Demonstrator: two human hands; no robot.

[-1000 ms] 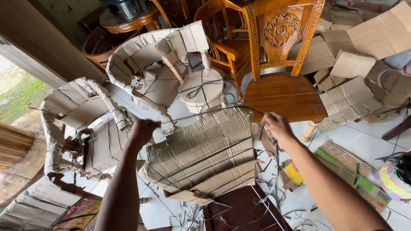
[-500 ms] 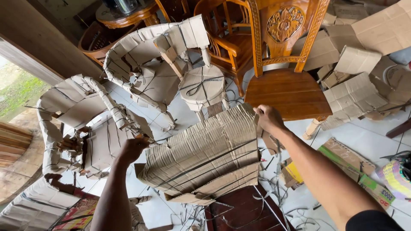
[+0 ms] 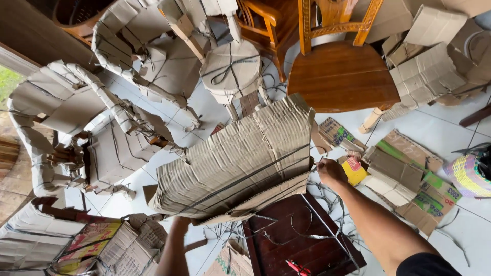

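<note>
Standing over the white tiled floor, one sees it crowded with furniture bundled in brown cardboard. Largest are the wrapped chairs lying tilted to the left, their arms and legs bound with dark strapping, and a second wrapped chair above them. A bare wooden chair stands at the top, its polished seat uncovered, with a small cardboard-wrapped stool just to its left.

In the middle, raised off the floor and tilted, is the cardboard-wrapped piece, ribbed corrugated sheet crossed by dark straps. The person's left hand is at its lower left corner, mostly hidden under the cardboard, so I cannot tell whether those fingers are clamped or apart. The right hand sits at the piece's right edge, fingers curled together against the cardboard and the straps there; what exactly they pinch is not clear.

Below the piece lies a dark wooden table top strewn with loose strap ends. Flattened printed cartons lie to the right, near a coloured roll. A small red-handled tool rests on the dark wood.
</note>
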